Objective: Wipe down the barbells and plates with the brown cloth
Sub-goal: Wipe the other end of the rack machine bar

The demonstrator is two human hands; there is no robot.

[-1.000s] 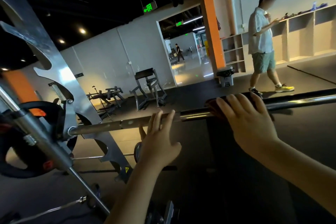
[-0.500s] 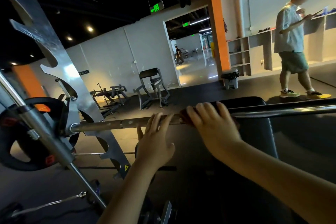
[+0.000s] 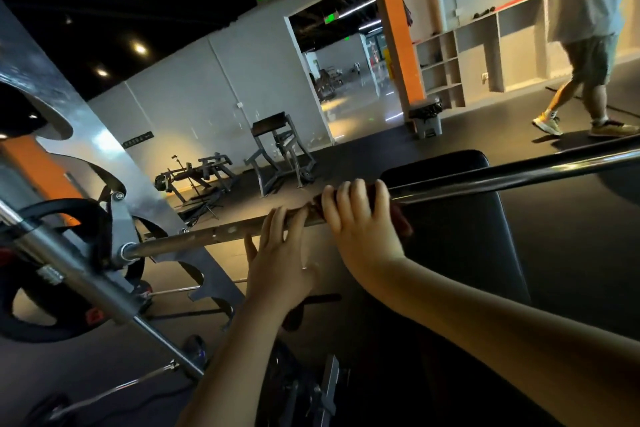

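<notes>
A steel barbell (image 3: 502, 178) runs across the view from a rack hook at the left to the right edge. My right hand (image 3: 360, 222) grips the brown cloth (image 3: 401, 218) wrapped round the bar near its middle; only a dark reddish edge of the cloth shows under my fingers. My left hand (image 3: 277, 260) sits just left of it, fingers laid straight over the bar and thumb below. A black weight plate (image 3: 45, 305) hangs on the bar's left end behind the rack.
A slanted metal rack upright (image 3: 86, 149) with hooks stands at the left. A black bench pad (image 3: 485, 253) lies under the bar. A person (image 3: 585, 38) walks at the far right. A preacher bench (image 3: 277, 152) and a bin (image 3: 426, 118) stand beyond.
My right hand has slid the cloth leftward along the bar until it is right beside my left hand. The person behind has walked further right.
</notes>
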